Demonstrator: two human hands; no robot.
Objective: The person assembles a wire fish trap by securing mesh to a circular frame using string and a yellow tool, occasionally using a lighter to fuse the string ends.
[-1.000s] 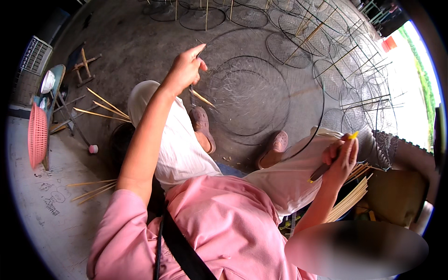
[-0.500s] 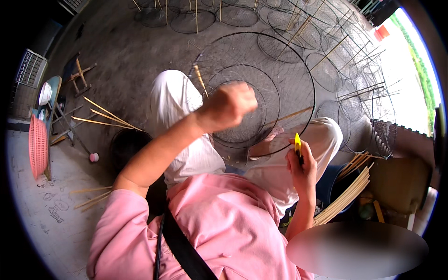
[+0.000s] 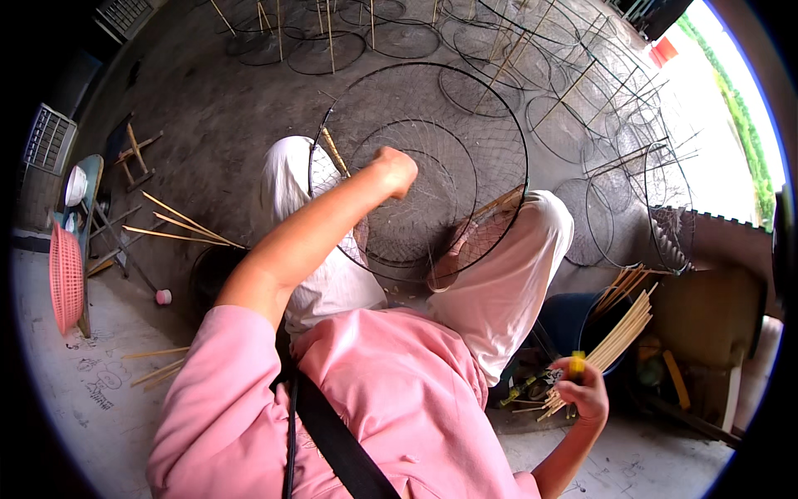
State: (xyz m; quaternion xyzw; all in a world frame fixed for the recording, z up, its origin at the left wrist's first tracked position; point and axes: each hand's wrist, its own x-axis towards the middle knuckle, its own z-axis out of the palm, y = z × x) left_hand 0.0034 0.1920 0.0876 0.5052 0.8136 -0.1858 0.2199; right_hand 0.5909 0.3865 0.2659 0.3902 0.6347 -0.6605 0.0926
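Observation:
A round net trap (image 3: pixel 440 137), with dark hoops and fine mesh, sits between my knees. My left hand (image 3: pixel 393 172) is closed in a fist over the trap's left part; what it grips, if anything, is hidden. One bamboo stick (image 3: pixel 334 151) stands at the left of the large hoop, another (image 3: pixel 500 202) at its right. Off to the right, beside a bundle of pale bamboo sticks (image 3: pixel 619 333), my right hand (image 3: pixel 587 396) is closed around a small yellow-and-black tool (image 3: pixel 577 363). Its exact kind does not show, and most of it is inside the fingers.
The sticks lean out of a dark blue bucket (image 3: pixel 559 320) by my right knee. Several similar net traps (image 3: pixel 573 125) stand at the back and right. To the left are a pink basket (image 3: pixel 66 279), a small wooden stool (image 3: pixel 137 154) and more loose sticks (image 3: pixel 179 218).
My right hand has moved from the hoop's right edge down and right to the stick bundle, still with the yellow tool. My left hand has shifted slightly left; the trap appears further left.

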